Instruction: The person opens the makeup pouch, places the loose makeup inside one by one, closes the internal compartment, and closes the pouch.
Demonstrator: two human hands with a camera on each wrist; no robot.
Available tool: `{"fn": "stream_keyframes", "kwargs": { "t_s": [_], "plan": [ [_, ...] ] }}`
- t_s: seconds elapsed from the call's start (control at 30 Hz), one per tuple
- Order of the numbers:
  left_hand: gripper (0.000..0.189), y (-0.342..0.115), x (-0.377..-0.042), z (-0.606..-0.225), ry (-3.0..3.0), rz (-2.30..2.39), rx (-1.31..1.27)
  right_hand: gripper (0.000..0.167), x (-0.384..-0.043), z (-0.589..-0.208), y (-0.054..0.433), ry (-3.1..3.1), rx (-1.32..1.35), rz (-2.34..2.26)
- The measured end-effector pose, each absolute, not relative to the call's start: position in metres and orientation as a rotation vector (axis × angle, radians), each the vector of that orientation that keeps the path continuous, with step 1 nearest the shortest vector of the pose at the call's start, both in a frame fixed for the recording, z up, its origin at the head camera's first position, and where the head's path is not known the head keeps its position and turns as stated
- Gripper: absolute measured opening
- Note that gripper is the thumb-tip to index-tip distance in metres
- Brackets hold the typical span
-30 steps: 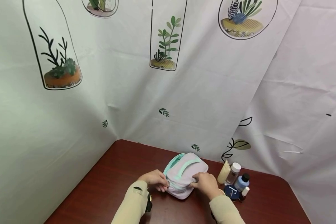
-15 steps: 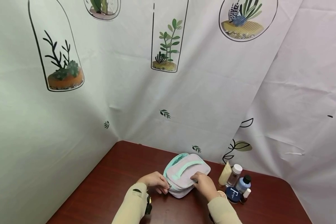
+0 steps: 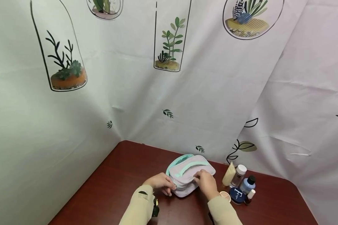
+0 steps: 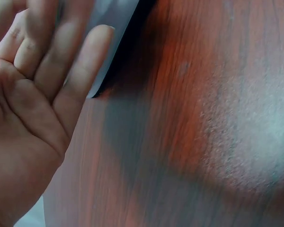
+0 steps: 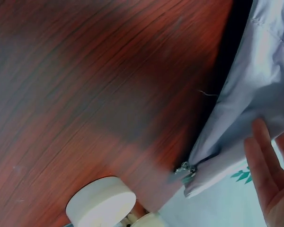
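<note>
A lavender toiletry bag [image 3: 205, 169] with a mint-green handle [image 3: 192, 166] lies on the dark red table, its lid partly unzipped along the mint zipper at the left. At its front left corner my left hand [image 3: 160, 182] pinches the zipper edge; the left wrist view shows that palm [image 4: 28, 118] with the outer fingers loosely spread. My right hand [image 3: 206, 183] pinches the front edge of the lid between thumb and fingers, and the fabric creases there. In the right wrist view, a metal zipper piece [image 5: 185, 171] shows at the bag's corner beside the fingers.
Right of the bag stand a cream tube [image 3: 229, 175], a clear white-capped bottle [image 3: 239, 176], a blue black-capped bottle [image 3: 247, 185], a dark blue round case [image 3: 237, 195] and a small white-capped bottle [image 3: 249, 197]. A round cream item [image 3: 225, 196] sits near my right sleeve. Printed cloth walls the table.
My left hand has edged slightly right along with the bag's front corner. My right hand has drawn a little inward, and the lid's front edge is now pulled up and creased.
</note>
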State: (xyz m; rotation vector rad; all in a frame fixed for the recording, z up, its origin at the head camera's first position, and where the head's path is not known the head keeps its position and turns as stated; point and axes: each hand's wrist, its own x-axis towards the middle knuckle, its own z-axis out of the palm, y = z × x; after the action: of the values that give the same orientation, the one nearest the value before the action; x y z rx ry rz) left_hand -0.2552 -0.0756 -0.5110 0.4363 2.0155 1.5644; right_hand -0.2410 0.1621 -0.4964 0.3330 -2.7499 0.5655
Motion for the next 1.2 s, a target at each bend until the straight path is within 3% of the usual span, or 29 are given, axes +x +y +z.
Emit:
{"fn": "stream_keyframes", "kwargs": {
  "t_s": [0.87, 1.2],
  "plan": [
    [0.01, -0.016, -0.226, -0.532, 2.169, 1.893, 0.194, 0.008, -0.241, -0.503, 0.155, -2.728, 0.346, 0.622],
    [0.022, -0.07, -0.243, -0.527, 1.981, 1.817, 0.292, 0.008, -0.237, -0.506, 0.172, -2.696, 0.43, 0.721]
  ]
}}
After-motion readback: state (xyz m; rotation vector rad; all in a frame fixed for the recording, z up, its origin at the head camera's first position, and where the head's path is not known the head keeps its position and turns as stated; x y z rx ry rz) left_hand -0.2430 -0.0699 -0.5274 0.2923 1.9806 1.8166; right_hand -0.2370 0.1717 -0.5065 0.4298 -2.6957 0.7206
